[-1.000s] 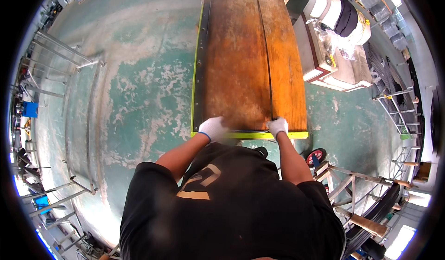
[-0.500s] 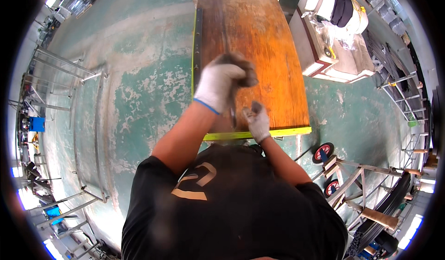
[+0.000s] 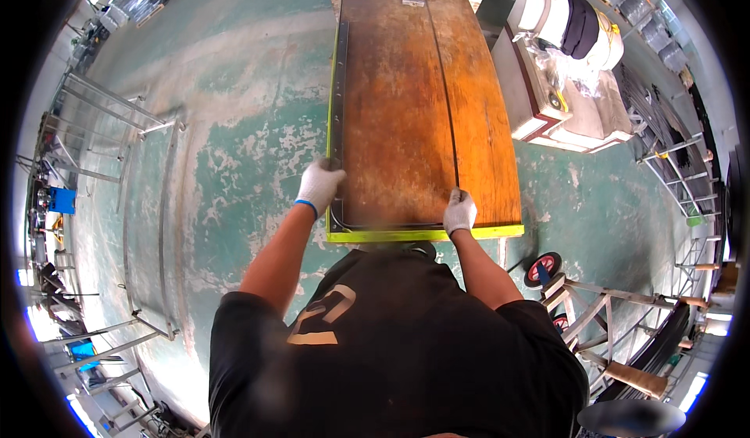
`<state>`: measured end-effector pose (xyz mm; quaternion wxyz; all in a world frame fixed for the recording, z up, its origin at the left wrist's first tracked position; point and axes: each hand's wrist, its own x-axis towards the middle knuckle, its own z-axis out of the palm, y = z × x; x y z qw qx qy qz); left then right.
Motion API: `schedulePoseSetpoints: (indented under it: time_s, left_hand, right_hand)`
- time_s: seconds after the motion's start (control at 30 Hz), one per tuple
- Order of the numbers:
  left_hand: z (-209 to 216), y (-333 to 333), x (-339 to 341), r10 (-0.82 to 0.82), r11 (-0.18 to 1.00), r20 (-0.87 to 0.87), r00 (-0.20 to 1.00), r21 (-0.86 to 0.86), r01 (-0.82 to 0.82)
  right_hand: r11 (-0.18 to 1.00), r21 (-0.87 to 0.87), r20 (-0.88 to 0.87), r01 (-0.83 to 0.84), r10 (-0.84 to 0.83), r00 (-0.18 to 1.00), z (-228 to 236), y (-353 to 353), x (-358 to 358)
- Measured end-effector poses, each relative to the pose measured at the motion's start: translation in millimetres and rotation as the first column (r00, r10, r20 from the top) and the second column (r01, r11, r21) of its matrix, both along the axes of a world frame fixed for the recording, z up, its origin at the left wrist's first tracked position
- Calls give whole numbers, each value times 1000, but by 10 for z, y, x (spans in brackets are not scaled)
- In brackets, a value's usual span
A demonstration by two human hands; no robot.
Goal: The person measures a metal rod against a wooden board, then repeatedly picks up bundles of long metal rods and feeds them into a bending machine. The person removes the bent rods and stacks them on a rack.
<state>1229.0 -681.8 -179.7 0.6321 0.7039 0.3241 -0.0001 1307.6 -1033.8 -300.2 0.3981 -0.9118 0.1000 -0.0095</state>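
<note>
A long thin black strip [image 3: 447,106] runs in a U over the wooden tabletop [image 3: 398,110]: down its left side, along the near edge and up the right part. My left hand [image 3: 320,186], in a white glove with a blue cuff, is closed on the strip at the table's left edge. My right hand [image 3: 459,209], also gloved, is closed around the strip near the front right. Between the hands the strip lies along the yellow-green front edge [image 3: 422,234]. A flat dark bar with several holes [image 3: 339,102] lines the left edge.
A hammer-like tool [image 3: 413,1] lies at the table's far end. To the right stand pale boxes [image 3: 531,87] with white and black rolls [image 3: 578,24] on top. Metal racks [image 3: 117,118] are at the left; a wheeled frame [image 3: 598,301] is at the near right.
My hands have moved apart, the left one down to the table's left edge, the right one slightly right. The strip, blurred before, now lies in a U on the table.
</note>
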Motion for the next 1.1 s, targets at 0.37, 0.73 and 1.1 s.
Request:
schedulePoseSetpoints:
  time_s: [0.37, 0.73, 1.1]
  left_hand:
    - [-835, -561, -204, -148, 725, -247, 958, 631, 275]
    - [-725, -894, -669, -622, 214, -511, 594, 618, 756]
    - [-657, -836, -722, -591, 256, -518, 618, 606, 753]
  right_hand:
    - [943, -328, -48, -54, 40, 998, -130, -232, -122]
    - [611, -436, 19, -660, 740, 673, 4, -112, -614]
    - [576, -420, 43, -701, 784, 619, -86, -14, -603]
